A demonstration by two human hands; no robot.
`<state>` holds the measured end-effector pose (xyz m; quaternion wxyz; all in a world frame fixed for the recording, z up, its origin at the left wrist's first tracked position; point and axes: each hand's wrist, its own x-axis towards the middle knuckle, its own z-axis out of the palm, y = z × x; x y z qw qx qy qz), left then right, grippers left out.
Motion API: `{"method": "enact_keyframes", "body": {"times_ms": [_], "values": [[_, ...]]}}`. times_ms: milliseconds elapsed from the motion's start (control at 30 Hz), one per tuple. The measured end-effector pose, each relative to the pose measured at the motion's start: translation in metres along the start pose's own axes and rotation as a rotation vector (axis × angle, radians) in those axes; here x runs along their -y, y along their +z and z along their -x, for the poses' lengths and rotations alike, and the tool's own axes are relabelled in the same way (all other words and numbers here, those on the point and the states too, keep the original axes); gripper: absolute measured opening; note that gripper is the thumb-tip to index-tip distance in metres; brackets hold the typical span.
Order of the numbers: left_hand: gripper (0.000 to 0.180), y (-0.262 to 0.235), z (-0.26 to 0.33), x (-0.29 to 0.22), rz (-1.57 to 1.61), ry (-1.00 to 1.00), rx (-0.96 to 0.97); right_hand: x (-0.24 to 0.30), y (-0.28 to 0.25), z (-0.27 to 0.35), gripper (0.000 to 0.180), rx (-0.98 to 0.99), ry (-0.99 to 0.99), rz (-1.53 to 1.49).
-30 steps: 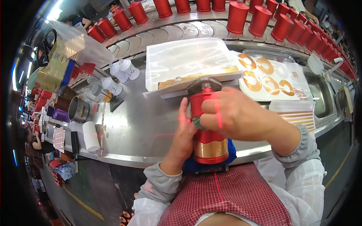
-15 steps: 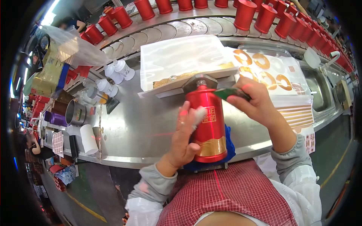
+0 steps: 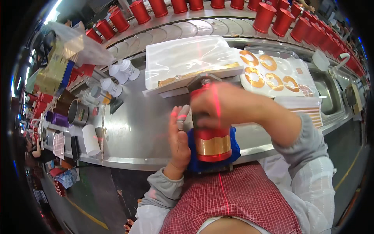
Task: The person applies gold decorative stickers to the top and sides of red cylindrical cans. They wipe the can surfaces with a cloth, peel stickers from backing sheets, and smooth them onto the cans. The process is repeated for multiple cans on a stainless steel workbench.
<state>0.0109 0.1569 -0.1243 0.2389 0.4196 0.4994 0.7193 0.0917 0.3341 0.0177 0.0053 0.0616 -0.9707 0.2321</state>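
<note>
Since the earlier frame the right hand [image 3: 222,105] has come down from the bottle's neck and is now wrapping closed around the upper body of the red bottle [image 3: 210,142]. The left hand [image 3: 179,140] is lying open, flat against the bottle's left side. Bottle is standing upright on a blue pad [image 3: 230,154] at the near edge of the steel bench [image 3: 132,128]. A label sheet [image 3: 269,74] is lying behind. Judgement: pressing or smoothing something onto the bottle.

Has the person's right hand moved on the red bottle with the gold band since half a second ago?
Yes. The right hand slid left from the sheet of gold rings and now covers the red bottle with the gold band.
</note>
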Motion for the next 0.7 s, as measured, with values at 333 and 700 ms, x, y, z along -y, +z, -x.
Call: {"method": "enact_keyframes", "body": {"times_ms": [333,700], "values": [[0.077,0.001,0.024,-0.010,-0.040,-0.031,-0.003,-0.018,0.000,0.012,0.013,-0.486,-0.108,0.437],[0.081,0.000,0.012,-0.001,0.019,-0.042,-0.006,-0.014,0.039,0.074,0.026,-0.403,-0.173,0.113]]}}
